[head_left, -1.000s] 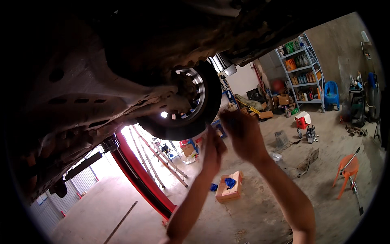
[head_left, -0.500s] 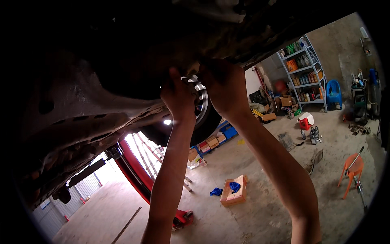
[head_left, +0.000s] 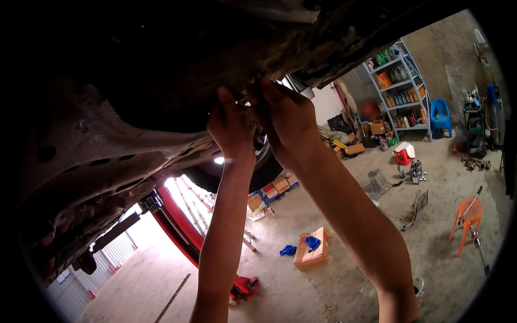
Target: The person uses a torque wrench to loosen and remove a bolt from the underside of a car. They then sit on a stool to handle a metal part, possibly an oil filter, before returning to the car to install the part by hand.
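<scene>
Overhead is the dark underside of a raised car [head_left: 156, 126]. My left hand [head_left: 233, 129] reaches up to it, thumb and fingers bent together near a small part in shadow. My right hand [head_left: 293, 121] is close beside it, its fingers curled and pinched against the same spot. Whatever lies between the fingertips is too dark and small to name. Behind the hands, a wheel with a black tyre [head_left: 266, 171] is partly covered by them.
A red lift post [head_left: 180, 226] stands at the left, by a ladder [head_left: 194, 196]. On the floor are a cardboard box [head_left: 312, 261] with a blue cloth [head_left: 312, 243] and an orange stool [head_left: 468, 215] with a tool on it. Shelves [head_left: 398, 97] of bottles stand far right.
My right hand has turned and shifted slightly left, closer to my left hand, covering more of the wheel. The left hand keeps nearly the same pose. The view has shifted slightly.
</scene>
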Motion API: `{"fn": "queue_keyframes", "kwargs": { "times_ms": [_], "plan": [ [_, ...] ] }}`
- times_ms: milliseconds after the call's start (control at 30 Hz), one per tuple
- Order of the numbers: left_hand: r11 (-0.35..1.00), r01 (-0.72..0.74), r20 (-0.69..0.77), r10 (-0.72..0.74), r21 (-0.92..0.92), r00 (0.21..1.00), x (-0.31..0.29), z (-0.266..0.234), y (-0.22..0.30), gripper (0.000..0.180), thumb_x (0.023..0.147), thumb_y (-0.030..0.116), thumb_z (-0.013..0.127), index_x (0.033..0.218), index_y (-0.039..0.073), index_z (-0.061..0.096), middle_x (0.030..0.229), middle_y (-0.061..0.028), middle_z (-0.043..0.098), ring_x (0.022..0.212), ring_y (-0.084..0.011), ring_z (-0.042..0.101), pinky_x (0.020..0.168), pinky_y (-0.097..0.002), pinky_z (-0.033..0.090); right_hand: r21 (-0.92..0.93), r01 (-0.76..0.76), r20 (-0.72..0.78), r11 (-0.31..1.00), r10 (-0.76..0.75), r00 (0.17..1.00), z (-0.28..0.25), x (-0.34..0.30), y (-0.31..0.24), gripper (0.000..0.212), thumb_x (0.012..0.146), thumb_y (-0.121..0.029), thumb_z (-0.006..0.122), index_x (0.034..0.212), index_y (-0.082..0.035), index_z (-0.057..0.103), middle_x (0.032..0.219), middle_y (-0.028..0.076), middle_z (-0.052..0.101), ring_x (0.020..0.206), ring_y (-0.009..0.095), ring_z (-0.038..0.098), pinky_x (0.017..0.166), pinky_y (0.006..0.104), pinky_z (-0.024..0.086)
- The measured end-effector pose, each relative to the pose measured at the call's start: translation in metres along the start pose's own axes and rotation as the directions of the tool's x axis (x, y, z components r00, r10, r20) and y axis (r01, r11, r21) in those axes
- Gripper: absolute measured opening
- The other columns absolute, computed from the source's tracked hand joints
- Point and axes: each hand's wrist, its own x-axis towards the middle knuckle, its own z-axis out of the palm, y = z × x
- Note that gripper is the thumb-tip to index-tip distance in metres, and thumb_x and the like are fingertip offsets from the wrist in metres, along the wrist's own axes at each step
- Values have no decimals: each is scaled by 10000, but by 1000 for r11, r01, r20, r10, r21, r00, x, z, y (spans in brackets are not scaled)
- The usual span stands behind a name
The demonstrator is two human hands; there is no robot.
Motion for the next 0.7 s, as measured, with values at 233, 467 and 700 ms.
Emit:
{"fn": "queue_keyframes", "kwargs": {
  "times_ms": [233, 467, 700],
  "plan": [
    [987, -117, -51, 123, 106, 991, 7, -5, -10, 470, 984, 384, 561, 796, -36, 655, 619, 3, 575, 587, -47, 429, 542, -244, 360, 65, -6, 51, 998, 2, 999, 0, 0, -9, 186, 969, -117, 516, 1070, 8, 609, 1011, 93, 659, 896, 163, 637, 794, 287, 523],
    [935, -282, -47, 298, 216, 953, 8, -5, -5, 396, 949, 463, 584, 777, 107, 591, 523, 78, 391, 425, -16, 322, 389, -205, 229, 4, 12, 10, 1000, -12, 1000, 8, -7, -12, 225, 947, -75, 535, 1132, 37, 595, 1064, 128, 658, 984, 207, 649, 843, 313, 542],
    [971, -195, -41, 202, 135, 978, 5, -4, -5, 383, 934, 462, 609, 758, 124, 571, 518, 79, 393, 423, -16, 332, 382, -202, 232, -60, 77, 33, 995, -75, 997, 2, -2, -9, 230, 930, -72, 567, 1120, 53, 596, 1042, 146, 672, 942, 217, 668, 829, 323, 559]
  ]
}}
